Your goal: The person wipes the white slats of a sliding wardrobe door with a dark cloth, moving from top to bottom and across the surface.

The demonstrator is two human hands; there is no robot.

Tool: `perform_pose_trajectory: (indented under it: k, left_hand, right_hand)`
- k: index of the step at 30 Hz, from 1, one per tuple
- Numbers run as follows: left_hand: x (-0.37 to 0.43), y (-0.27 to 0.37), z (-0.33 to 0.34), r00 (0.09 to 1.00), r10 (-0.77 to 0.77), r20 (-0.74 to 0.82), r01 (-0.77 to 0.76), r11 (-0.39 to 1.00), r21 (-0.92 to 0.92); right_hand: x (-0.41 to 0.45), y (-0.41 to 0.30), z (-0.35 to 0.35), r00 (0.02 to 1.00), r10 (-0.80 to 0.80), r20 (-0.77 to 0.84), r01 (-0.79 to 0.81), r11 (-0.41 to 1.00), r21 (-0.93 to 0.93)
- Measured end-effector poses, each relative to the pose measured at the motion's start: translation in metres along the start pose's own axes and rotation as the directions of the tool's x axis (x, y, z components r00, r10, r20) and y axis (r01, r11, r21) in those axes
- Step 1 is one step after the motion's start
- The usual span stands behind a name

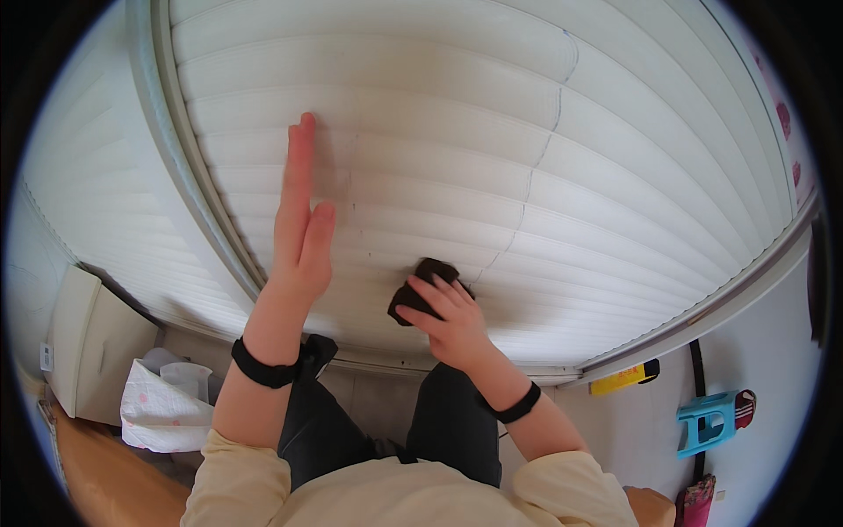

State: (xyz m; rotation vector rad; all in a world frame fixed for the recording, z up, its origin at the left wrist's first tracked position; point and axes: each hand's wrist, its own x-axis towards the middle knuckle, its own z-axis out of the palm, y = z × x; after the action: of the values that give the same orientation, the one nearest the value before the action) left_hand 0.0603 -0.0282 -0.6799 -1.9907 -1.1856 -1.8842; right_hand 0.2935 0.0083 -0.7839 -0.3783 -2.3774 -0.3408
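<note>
My right hand (451, 319) presses a dark, bunched-up cloth (423, 300) against a white slatted door panel (421, 165), low on its surface. Up and to the left, my left hand (304, 211) is raised edge-on to the same panel, fingers straight and together, thumb alongside. It holds nothing; whether its fingertips touch the slats I cannot tell. A wavy blue line (540, 158) runs down the panel to the right of the cloth. Small dark marks (353, 207) show on the slats between my hands. Black bands circle both forearms.
A vertical frame post (191, 165) divides the panels at left. Beside it stand a pale cabinet (112, 349) and a bin with a white liner (161, 412). At right are a blue plastic stool (708, 421), a yellow package (619, 380) and the curved bottom rail (698, 316).
</note>
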Motion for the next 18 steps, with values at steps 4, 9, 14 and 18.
perform_pose_trajectory:
  k: [4,9,14,18]
  left_hand:
    - [-0.048,0.028,-0.010,0.978,-0.141,0.156,0.183,0.936,-0.300]
    - [-0.096,0.077,0.004,0.624,-0.364,0.691,0.781,0.254,-0.571]
    - [-0.109,0.101,0.009,0.396,-0.170,0.903,0.889,-0.174,-0.423]
    - [-0.106,0.106,0.016,0.180,-0.153,0.972,0.970,-0.134,-0.201]
  right_hand:
    - [-0.006,-0.023,-0.053,0.693,0.680,0.239,-0.302,-0.028,0.953]
    - [0.007,-0.039,-0.092,0.606,0.669,0.430,0.051,-0.572,0.819]
    - [0.001,-0.048,-0.092,0.701,0.612,0.366,0.039,-0.546,0.837]
    - [-0.010,-0.050,-0.096,0.639,0.660,0.394,0.076,-0.564,0.822]
